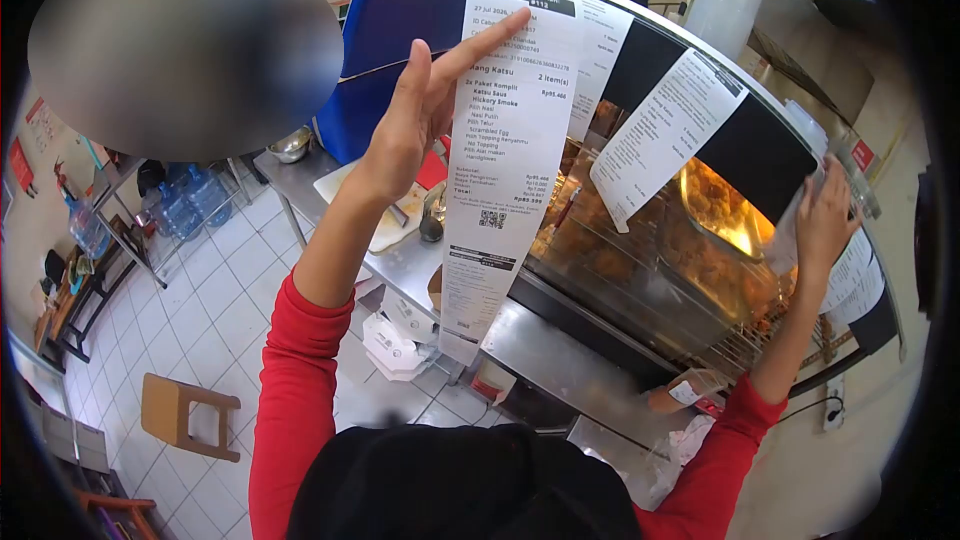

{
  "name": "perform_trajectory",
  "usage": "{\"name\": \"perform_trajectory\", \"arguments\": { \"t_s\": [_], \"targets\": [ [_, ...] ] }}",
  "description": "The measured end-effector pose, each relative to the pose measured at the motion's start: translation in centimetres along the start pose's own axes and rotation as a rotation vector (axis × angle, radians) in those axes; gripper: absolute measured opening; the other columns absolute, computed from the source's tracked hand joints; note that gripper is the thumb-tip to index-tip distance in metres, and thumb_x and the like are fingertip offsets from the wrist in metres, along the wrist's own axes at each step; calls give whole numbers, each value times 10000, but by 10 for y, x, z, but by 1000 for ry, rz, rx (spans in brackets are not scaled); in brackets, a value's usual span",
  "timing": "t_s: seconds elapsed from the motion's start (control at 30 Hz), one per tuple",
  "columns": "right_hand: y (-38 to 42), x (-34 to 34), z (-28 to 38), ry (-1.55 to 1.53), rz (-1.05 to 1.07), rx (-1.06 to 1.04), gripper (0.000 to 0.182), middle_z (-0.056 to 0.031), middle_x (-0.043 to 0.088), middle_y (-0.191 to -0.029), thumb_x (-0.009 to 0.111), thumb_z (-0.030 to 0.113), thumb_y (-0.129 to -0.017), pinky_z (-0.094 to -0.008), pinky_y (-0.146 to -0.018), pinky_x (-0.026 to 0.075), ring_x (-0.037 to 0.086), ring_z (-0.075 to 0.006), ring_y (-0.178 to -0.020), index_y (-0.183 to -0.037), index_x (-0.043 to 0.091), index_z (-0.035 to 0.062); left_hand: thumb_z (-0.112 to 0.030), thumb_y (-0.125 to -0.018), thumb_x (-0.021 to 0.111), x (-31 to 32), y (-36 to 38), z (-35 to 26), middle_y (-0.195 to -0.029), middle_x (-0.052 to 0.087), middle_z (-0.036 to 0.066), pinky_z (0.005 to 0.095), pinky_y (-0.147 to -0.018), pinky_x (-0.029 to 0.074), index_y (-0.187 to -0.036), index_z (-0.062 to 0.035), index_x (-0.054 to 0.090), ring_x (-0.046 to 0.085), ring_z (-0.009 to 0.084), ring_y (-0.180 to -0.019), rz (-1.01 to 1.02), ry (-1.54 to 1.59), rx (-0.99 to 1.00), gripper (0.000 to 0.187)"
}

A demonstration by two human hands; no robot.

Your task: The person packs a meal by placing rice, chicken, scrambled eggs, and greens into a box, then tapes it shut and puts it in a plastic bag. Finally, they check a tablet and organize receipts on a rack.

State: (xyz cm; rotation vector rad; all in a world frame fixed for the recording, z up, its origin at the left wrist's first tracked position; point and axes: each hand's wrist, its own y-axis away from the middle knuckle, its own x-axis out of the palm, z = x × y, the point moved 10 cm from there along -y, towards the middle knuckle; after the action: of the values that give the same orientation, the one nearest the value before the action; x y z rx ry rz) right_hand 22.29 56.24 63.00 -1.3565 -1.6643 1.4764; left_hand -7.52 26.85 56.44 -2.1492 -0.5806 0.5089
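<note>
A long printed receipt (505,180) hangs down the front of a glass food display case (600,250). My left hand (405,130) is open, its index finger stretched across the upper part of that receipt and its thumb raised. My right hand (825,220) is at the case's upper right edge, fingers spread, beside a translucent plastic-looking piece (785,240) whose kind I cannot make out. Between my hands hang a partly covered receipt (603,45) and a tilted receipt (665,135). More slips (855,280) hang past my right hand. Fried food (715,200) glows behind the glass.
A blue bin-like container (410,15) stands behind my left hand. A white cutting board (390,230) lies on the metal counter, with white takeaway boxes (392,345) lower down. A brown stool (190,415) and water jugs (205,195) are at left. A blurred-out area covers the upper left.
</note>
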Motion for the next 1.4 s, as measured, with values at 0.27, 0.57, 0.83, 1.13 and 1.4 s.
{"name": "perform_trajectory", "arguments": {
  "t_s": [0.27,0.57,0.83,1.13,1.4],
  "targets": [
    [-49,-39,157,-316,18,-138,392,-117,513,-1226,581,225,-859,-410,-920,401,496,-270,-1140,-1226,496,116,-541,-939,82,1,7,2,-1438,344,138,350,-1069,275,-1419,-79,318,356,259,-1310,3,71,-63,707],
    [-29,-7,98,-31,249,-6,478,-100,472,-1260,639,104,-773,-491,-1003,270,430,-267,-1211,-1227,496,141,-559,-914,156,-56,38,9,-1454,324,115,382,-1095,214,-1408,-77,343,305,260,-1338,-108,3,-154,716],
    [-76,-84,242,-508,-89,-265,562,-143,482,-1197,534,21,-748,-468,-962,341,441,-311,-1165,-1292,440,125,-330,-897,358,-86,45,21,-1437,349,146,310,-1079,244,-1388,0,350,327,248,-1327,-165,4,-106,591],
    [-71,-15,236,-286,-67,-131,298,-77,569,-1018,619,209,-810,-424,-879,384,536,-215,-999,-1079,558,96,-176,-758,601,-105,51,36,-1410,384,168,347,-1074,266,-1369,8,380,374,247,-1299,-159,-129,-118,675],
    [-35,-49,225,-268,2,63,577,-245,366,-1294,576,179,-836,-580,-1032,201,322,-387,-1250,-1355,349,69,25,-713,593,-38,45,52,-1303,467,205,379,-1001,386,-1446,-64,131,504,273,-1175,-23,91,-71,871]
  ]
}}
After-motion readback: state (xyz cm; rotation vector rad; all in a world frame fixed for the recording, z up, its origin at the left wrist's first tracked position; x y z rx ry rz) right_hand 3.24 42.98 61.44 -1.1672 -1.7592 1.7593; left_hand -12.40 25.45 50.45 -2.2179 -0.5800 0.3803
